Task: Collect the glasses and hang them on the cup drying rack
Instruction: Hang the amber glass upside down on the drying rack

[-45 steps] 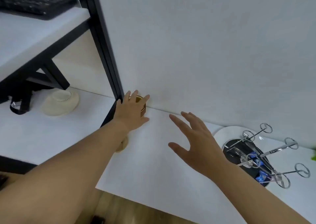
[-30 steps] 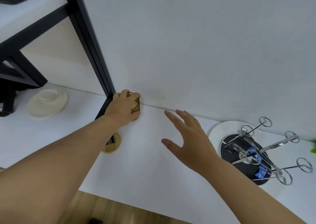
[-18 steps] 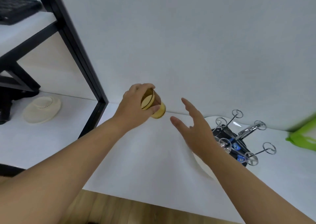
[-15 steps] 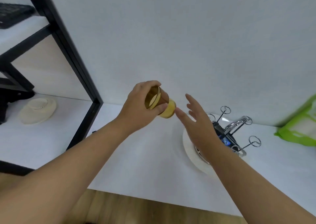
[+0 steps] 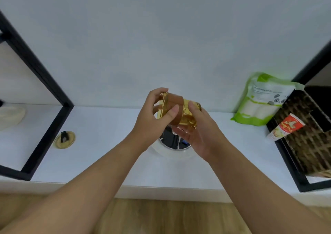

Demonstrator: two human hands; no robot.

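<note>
An amber glass (image 5: 176, 106) with a brown band lies on its side in the air, held by both hands. My left hand (image 5: 154, 119) grips its rim end, thumb across the band. Around its base end my right hand (image 5: 198, 131) is wrapped. Directly below them stands the cup drying rack (image 5: 172, 149), a white round base with a dark centre. The hands hide most of it, including its metal arms.
A black frame (image 5: 46, 97) stands at the left, with a round yellowish grommet (image 5: 64, 140) beside it and a cream object (image 5: 10, 115) behind. At the right are a green-and-white pouch (image 5: 263, 99), a red tube (image 5: 284, 126) and a dark wicker box (image 5: 308, 137). The white tabletop's front edge (image 5: 161, 187) runs below.
My left hand lifted the glass from the back left corner and carried it right, above the rack. My right hand came up and took hold of its base end.
</note>
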